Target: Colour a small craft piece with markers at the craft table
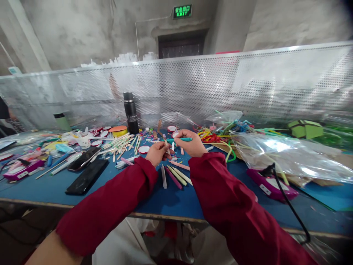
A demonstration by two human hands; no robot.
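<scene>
Both my arms in red sleeves reach over a blue table point(171, 202). My right hand point(191, 143) is closed in a pinch on a teal stick point(180, 140) held level above the table. My left hand point(157, 152) is closed too, gripping a thin pale stick point(166, 142) that points up toward the teal one. The two hands are almost touching. Below them lie several loose coloured sticks point(176, 175), pink, green and white, flat on the table.
A black flask point(130, 112) stands at the back by a perforated metal screen point(193, 84). Two phones point(85, 169) lie left, beside wooden sticks point(121, 143) and small round lids. Right: pipe cleaners point(220, 134), a clear plastic bag point(286, 154), a purple device point(271, 184) with a black cable.
</scene>
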